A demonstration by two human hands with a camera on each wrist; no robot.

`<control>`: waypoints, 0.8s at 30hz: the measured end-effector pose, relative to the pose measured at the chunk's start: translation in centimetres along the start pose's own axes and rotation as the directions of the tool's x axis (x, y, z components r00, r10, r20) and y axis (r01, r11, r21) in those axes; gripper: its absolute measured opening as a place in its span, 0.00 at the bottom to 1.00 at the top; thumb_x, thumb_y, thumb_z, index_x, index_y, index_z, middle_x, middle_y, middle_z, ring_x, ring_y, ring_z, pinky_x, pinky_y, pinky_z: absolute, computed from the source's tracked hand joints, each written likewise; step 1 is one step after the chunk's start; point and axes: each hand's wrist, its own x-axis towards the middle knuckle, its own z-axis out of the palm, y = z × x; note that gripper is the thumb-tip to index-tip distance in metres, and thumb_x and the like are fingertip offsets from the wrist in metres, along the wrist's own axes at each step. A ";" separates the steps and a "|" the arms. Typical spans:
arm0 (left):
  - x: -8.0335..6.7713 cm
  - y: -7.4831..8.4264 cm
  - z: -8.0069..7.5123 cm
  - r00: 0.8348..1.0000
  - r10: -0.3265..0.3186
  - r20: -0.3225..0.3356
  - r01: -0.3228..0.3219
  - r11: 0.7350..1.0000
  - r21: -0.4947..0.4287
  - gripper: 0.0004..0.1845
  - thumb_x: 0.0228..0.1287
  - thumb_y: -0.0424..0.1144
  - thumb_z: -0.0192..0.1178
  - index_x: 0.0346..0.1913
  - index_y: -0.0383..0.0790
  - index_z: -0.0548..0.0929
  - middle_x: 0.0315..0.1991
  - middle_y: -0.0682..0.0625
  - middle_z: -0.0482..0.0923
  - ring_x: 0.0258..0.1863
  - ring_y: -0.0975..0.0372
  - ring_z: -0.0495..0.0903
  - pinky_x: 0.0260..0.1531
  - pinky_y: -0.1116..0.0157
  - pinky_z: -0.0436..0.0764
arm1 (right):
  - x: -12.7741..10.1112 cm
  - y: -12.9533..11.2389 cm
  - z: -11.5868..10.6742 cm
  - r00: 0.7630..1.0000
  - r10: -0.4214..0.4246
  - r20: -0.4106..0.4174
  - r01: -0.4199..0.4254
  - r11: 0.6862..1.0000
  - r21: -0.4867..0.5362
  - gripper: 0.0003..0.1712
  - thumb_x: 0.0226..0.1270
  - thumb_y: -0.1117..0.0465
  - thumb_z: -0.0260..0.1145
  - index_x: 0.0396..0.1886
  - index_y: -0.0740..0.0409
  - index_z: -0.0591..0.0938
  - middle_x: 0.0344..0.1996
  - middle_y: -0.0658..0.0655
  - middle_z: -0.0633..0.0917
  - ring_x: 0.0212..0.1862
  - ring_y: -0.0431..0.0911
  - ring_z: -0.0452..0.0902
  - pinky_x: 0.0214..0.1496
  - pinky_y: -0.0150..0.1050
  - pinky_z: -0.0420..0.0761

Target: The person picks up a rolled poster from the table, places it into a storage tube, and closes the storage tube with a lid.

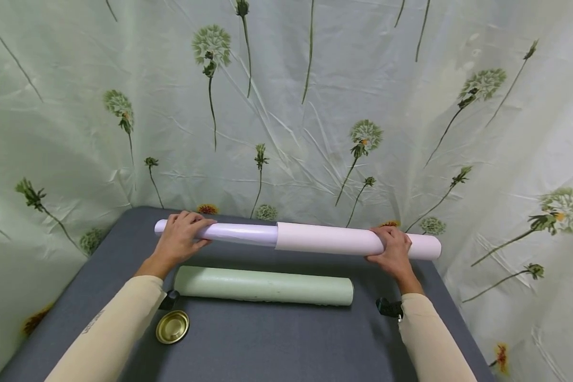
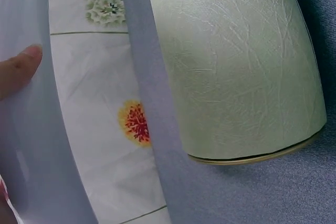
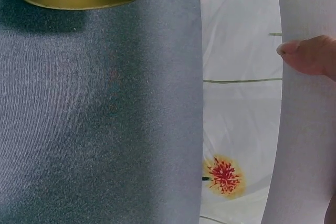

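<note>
Above the far part of the table, both hands hold up a long two-part roll. My left hand (image 1: 179,240) grips the thinner, glossy lilac-white roll (image 1: 242,233) near its left end. The wider pale pink roll (image 1: 327,239), matte like paper, is in the grip of my right hand (image 1: 392,249). The thinner roll's right part disappears inside the wider one. In the left wrist view the thumb (image 2: 23,69) presses along the glossy surface. A thumb (image 3: 307,55) likewise lies on the wider roll in the right wrist view.
A light green cylindrical tube (image 1: 262,286) lies on its side on the dark grey table (image 1: 277,345), nearer than the raised roll. Its open end shows a gold rim (image 3: 84,1). A round gold lid (image 1: 172,327) lies by the left forearm. Flower-printed curtains (image 1: 286,106) surround the table.
</note>
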 end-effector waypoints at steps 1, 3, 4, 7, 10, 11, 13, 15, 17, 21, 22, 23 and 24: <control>0.0 0.0 0.0 1.000 0.002 -0.005 -0.002 1.000 0.001 0.26 0.41 0.37 0.78 0.49 0.42 0.84 0.42 0.43 0.79 0.45 0.45 0.75 0.43 0.45 0.69 | 0.0 0.1 0.1 1.000 0.002 -0.001 -0.002 1.000 -0.001 0.39 0.26 0.74 0.82 0.49 0.66 0.81 0.44 0.68 0.75 0.51 0.65 0.65 0.57 0.65 0.50; 0.1 0.0 0.0 1.000 0.003 -0.016 -0.002 1.000 0.002 0.27 0.40 0.37 0.79 0.49 0.42 0.84 0.42 0.43 0.80 0.45 0.45 0.75 0.43 0.45 0.69 | 0.0 0.1 0.2 1.000 0.002 0.001 -0.002 1.000 0.002 0.39 0.26 0.74 0.82 0.49 0.65 0.81 0.44 0.68 0.75 0.51 0.65 0.65 0.57 0.65 0.50; 0.1 0.0 0.0 1.000 0.002 -0.020 -0.002 1.000 0.003 0.27 0.39 0.37 0.79 0.49 0.42 0.84 0.43 0.42 0.80 0.45 0.45 0.76 0.43 0.44 0.69 | 0.1 0.1 0.3 1.000 0.002 0.002 -0.002 1.000 0.002 0.40 0.26 0.74 0.83 0.49 0.65 0.81 0.44 0.67 0.75 0.51 0.65 0.65 0.57 0.65 0.50; 0.2 0.1 -0.1 1.000 -0.011 -0.013 0.011 1.000 -0.003 0.28 0.40 0.37 0.79 0.49 0.41 0.82 0.44 0.41 0.80 0.46 0.45 0.76 0.44 0.44 0.69 | 0.0 0.0 0.4 1.000 -0.001 -0.002 0.001 1.000 0.009 0.39 0.26 0.74 0.83 0.49 0.64 0.81 0.44 0.67 0.75 0.52 0.64 0.65 0.58 0.65 0.50; 0.4 0.1 -0.1 1.000 -0.028 0.006 0.028 1.000 -0.011 0.27 0.41 0.38 0.79 0.48 0.41 0.81 0.45 0.41 0.81 0.47 0.44 0.76 0.45 0.43 0.69 | 0.0 -0.2 0.4 1.000 -0.004 -0.010 0.004 1.000 0.022 0.39 0.26 0.74 0.82 0.48 0.64 0.81 0.44 0.67 0.75 0.51 0.64 0.65 0.58 0.64 0.49; 0.4 0.1 -0.1 0.999 -0.033 0.013 0.033 0.999 -0.013 0.27 0.41 0.38 0.78 0.48 0.41 0.81 0.46 0.41 0.81 0.47 0.44 0.76 0.46 0.43 0.69 | 0.0 -0.2 0.4 1.000 -0.003 -0.012 0.004 1.000 0.026 0.39 0.26 0.74 0.82 0.48 0.64 0.81 0.45 0.67 0.74 0.51 0.64 0.65 0.58 0.64 0.49; 0.4 0.0 -0.2 0.999 -0.040 0.025 0.041 0.999 -0.014 0.26 0.42 0.39 0.78 0.47 0.41 0.80 0.46 0.41 0.81 0.48 0.45 0.75 0.46 0.43 0.68 | 0.1 -0.4 0.5 1.000 -0.002 -0.013 0.003 1.000 0.030 0.39 0.26 0.74 0.82 0.48 0.64 0.81 0.45 0.67 0.74 0.51 0.64 0.64 0.58 0.64 0.48; 0.4 -0.1 -0.2 0.999 -0.041 0.029 0.042 0.999 -0.018 0.26 0.42 0.39 0.78 0.48 0.41 0.81 0.46 0.41 0.81 0.48 0.45 0.75 0.47 0.43 0.68 | 0.1 -0.6 0.5 1.000 0.002 -0.011 -0.001 0.999 0.032 0.39 0.26 0.74 0.82 0.48 0.63 0.81 0.45 0.67 0.74 0.51 0.63 0.64 0.58 0.64 0.48; 0.4 -0.1 -0.1 0.999 -0.035 0.025 0.036 0.999 -0.020 0.26 0.42 0.39 0.78 0.48 0.41 0.81 0.46 0.41 0.81 0.48 0.45 0.75 0.47 0.43 0.68 | 0.1 -0.6 0.6 1.000 0.001 -0.008 -0.001 1.000 0.030 0.39 0.27 0.74 0.82 0.48 0.64 0.81 0.44 0.68 0.74 0.51 0.64 0.65 0.58 0.65 0.48; 0.6 0.0 0.0 1.000 -0.006 0.014 0.006 1.000 -0.027 0.25 0.42 0.37 0.78 0.48 0.41 0.82 0.45 0.41 0.81 0.47 0.45 0.75 0.48 0.42 0.68 | 0.1 -0.7 0.8 1.000 0.006 -0.007 -0.006 1.000 0.019 0.39 0.26 0.74 0.82 0.48 0.64 0.81 0.44 0.67 0.74 0.51 0.63 0.65 0.58 0.65 0.49; 0.6 0.0 0.1 1.000 0.003 0.014 -0.003 1.000 -0.028 0.25 0.43 0.37 0.78 0.48 0.41 0.82 0.45 0.41 0.81 0.47 0.45 0.75 0.48 0.42 0.68 | 0.1 -0.7 0.8 1.000 0.005 -0.009 -0.005 1.000 0.017 0.39 0.26 0.74 0.82 0.48 0.64 0.81 0.44 0.68 0.74 0.51 0.63 0.65 0.58 0.65 0.49; 0.7 0.1 0.1 1.000 0.009 0.018 -0.009 1.000 -0.026 0.25 0.43 0.37 0.78 0.48 0.41 0.82 0.45 0.41 0.80 0.47 0.45 0.74 0.48 0.42 0.68 | 0.0 -0.7 0.8 1.000 0.006 -0.012 -0.006 1.000 0.014 0.39 0.26 0.74 0.82 0.48 0.64 0.81 0.44 0.68 0.74 0.51 0.63 0.65 0.58 0.65 0.49; 0.7 0.2 0.1 1.000 0.014 0.021 -0.014 1.000 -0.022 0.25 0.44 0.37 0.77 0.48 0.42 0.82 0.45 0.42 0.80 0.47 0.46 0.74 0.48 0.42 0.68 | 0.0 -0.7 0.8 1.000 0.006 -0.014 -0.006 1.000 0.012 0.39 0.26 0.74 0.82 0.48 0.64 0.81 0.43 0.67 0.74 0.51 0.63 0.65 0.58 0.65 0.49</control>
